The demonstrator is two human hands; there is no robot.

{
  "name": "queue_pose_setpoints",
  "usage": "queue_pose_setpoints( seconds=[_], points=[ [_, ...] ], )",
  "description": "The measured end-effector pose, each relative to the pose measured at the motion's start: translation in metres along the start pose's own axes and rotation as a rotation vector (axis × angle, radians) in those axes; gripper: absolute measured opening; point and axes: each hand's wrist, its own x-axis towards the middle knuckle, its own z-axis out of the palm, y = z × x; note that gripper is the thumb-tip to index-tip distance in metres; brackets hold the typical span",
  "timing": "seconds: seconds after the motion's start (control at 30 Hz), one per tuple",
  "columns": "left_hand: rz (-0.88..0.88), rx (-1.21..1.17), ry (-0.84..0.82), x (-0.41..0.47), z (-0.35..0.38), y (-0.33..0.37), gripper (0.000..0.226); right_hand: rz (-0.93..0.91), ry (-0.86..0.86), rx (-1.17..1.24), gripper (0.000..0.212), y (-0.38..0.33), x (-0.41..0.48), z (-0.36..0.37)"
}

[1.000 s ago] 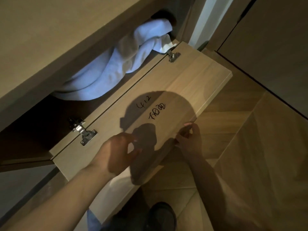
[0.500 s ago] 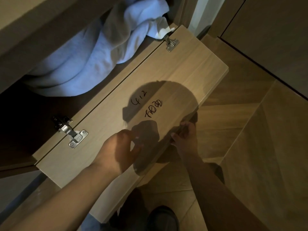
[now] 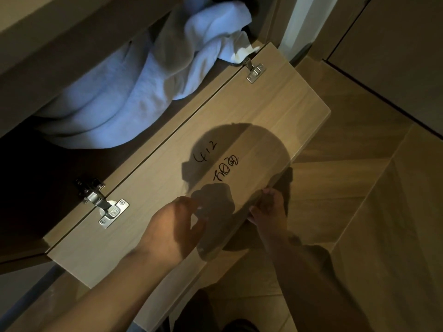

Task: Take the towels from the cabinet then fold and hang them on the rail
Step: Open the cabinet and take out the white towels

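White towels [image 3: 115, 104] lie bunched inside the dark cabinet at the upper left, partly hidden under its top panel. The wooden cabinet door [image 3: 263, 111] hangs open toward me, with black handwriting on its inner face. My right hand [image 3: 267, 208] grips the door's front edge, fingers curled over it. My left hand [image 3: 172, 228] hovers just above the door's inner face, fingers loosely bent and holding nothing. No rail is in view.
Two metal hinges join the door to the cabinet: a left hinge [image 3: 110, 209] and a right hinge [image 3: 255, 69]. Wood-pattern floor [image 3: 347, 188] spreads to the right. A dark shoe [image 3: 239, 327] shows at the bottom edge. Wall panels stand at the upper right.
The view has shifted so more of the towels and the cabinet's inside shows. Both hands stay at the door's front edge, almost where they were.
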Motion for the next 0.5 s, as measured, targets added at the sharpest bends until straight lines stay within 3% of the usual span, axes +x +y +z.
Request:
queue_pose_setpoints(
  seconds=[0.13, 0.3, 0.37, 0.5],
  points=[
    [0.015, -0.008, 0.008, 0.0, 0.0, -0.001, 0.031, 0.01, 0.023, 0.011, 0.046, -0.001, -0.004, 0.001],
    [0.062, 0.019, 0.068, 0.002, -0.013, 0.0, 0.032, -0.279, 0.083, -0.401, 0.032, -0.022, -0.015, -0.006],
    [0.085, 0.01, 0.133, 0.004, -0.02, 0.0, 0.035, -0.38, 0.053, -0.547, 0.042, -0.037, -0.014, -0.002],
    [0.031, 0.093, 0.285, 0.011, -0.033, -0.002, 0.06, -0.33, -0.066, -0.492, 0.051, -0.065, -0.008, 0.013]
  ],
)
